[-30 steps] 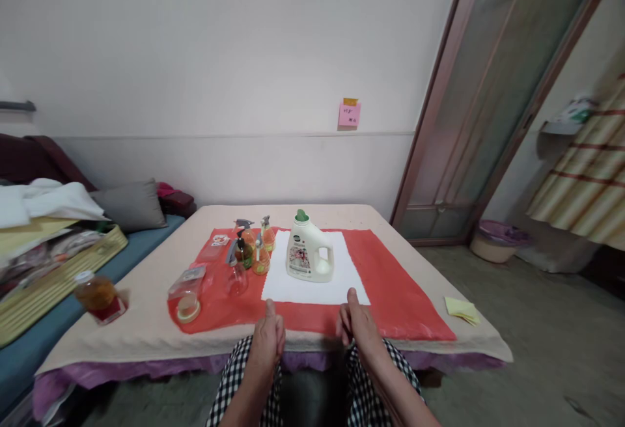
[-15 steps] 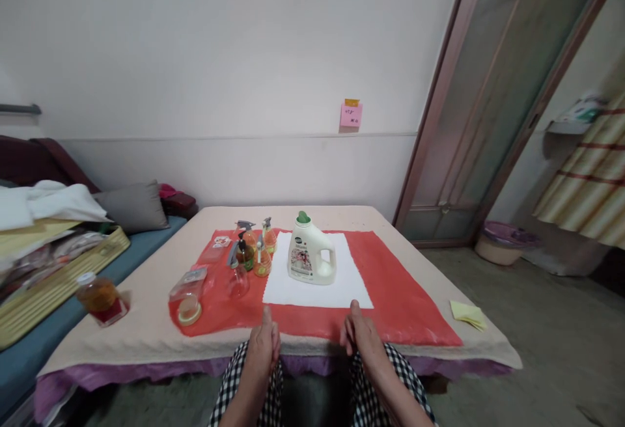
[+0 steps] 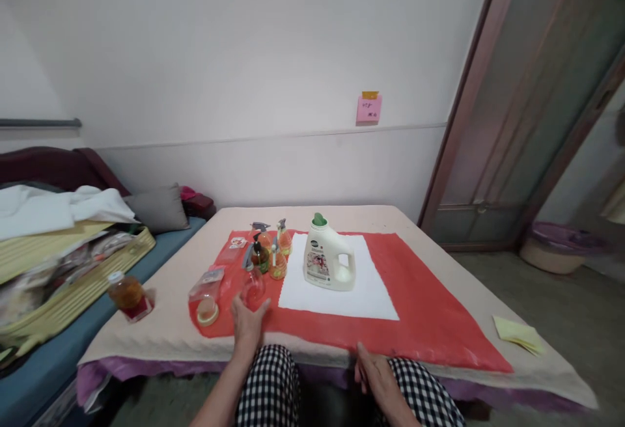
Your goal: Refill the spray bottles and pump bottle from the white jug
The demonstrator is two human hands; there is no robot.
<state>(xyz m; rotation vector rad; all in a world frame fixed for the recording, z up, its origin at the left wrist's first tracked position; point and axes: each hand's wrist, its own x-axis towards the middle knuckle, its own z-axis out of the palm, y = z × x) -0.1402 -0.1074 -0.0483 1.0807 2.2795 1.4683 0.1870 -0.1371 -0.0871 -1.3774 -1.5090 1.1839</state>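
Observation:
My left hand (image 3: 248, 323) reaches over the near edge of the red sheet, thumb and fingers spread. Just beyond its fingertips stands a clear, empty-looking spray bottle (image 3: 252, 286); whether they touch is hard to tell. My right hand (image 3: 375, 375) rests near my right knee, loosely open and holding nothing, its lower fingers partly hidden. A cream detergent jug (image 3: 325, 261) with a green spout stands upright on a white cloth (image 3: 336, 306). Left of it cluster a dark pump bottle (image 3: 260, 258) and several spray bottles, one holding yellow liquid (image 3: 278, 264).
A clear plastic jar (image 3: 208, 310) lies at the red sheet's (image 3: 439, 310) left end. Further left is a bottle of amber liquid (image 3: 129, 295). Yellow paper (image 3: 517, 332) lies at the bed's right edge. A pink note (image 3: 368, 109) hangs on the wall.
My left hand has moved forward and left from above my knee to the clear spray bottle, its fingers spreading. My right hand has lowered slightly. The camera view has shifted left.

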